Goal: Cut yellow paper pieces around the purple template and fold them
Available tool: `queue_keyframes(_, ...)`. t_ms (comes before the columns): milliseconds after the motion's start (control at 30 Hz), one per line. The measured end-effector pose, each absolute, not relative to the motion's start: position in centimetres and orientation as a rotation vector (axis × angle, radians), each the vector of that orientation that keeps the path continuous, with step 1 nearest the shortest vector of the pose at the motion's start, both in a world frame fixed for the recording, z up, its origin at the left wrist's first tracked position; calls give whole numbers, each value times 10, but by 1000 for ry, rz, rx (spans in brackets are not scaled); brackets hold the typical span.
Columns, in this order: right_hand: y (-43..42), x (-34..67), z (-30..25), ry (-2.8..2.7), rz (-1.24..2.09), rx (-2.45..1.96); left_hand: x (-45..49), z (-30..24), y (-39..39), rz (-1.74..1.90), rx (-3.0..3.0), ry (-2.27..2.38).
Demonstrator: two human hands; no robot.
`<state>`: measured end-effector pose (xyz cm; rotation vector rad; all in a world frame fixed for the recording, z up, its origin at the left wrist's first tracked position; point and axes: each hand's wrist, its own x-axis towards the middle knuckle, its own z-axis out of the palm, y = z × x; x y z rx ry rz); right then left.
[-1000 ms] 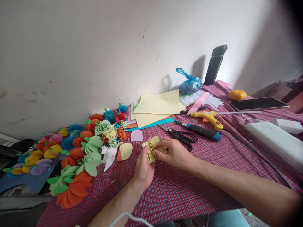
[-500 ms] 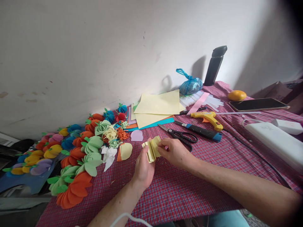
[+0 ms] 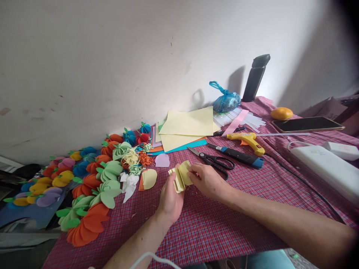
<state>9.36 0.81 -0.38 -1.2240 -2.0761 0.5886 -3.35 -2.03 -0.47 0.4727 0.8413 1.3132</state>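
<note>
A small stack of pale yellow paper pieces (image 3: 178, 181) is held above the cloth, its leaves fanned apart. My left hand (image 3: 170, 198) is closed round the stack from the left and below, thumb on its near side. With thumb and fingers, my right hand (image 3: 206, 181) pinches the rightmost yellow leaf (image 3: 185, 172). Just beyond the right hand lie black-handled scissors (image 3: 215, 161), blades pointing away to the left. Left of the stack, a cut yellow piece (image 3: 149, 178) rests over an orange one, and a lilac piece (image 3: 162, 160) lies behind.
Folded paper pumpkins (image 3: 89, 226) in many colours crowd the left. Yellow sheets (image 3: 187, 121) lie at the back. A utility knife (image 3: 238, 155), a yellow glue gun (image 3: 248, 141), a phone (image 3: 307, 124), an orange fruit (image 3: 281, 113), a white power bank (image 3: 327, 168) and a black bottle (image 3: 254, 78) stand rightward.
Almost nothing differs. Both hands keep their hold on the yellow papers, and the view has shifted very slightly.
</note>
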Motion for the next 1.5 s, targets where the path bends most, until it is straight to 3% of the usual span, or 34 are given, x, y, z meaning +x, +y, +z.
queue_keyframes(367,11,95,-14,-1885,757,-1265,-34,-5,-18,1332,462,854)
queue_keyframes(633,9,95,-1,-2036,751,-1092,-36,-12,-20,1346,474,910)
queue_keyframes(1500,13,96,-13,-1879,755,-1290,-35,-10,-18,1345,504,858)
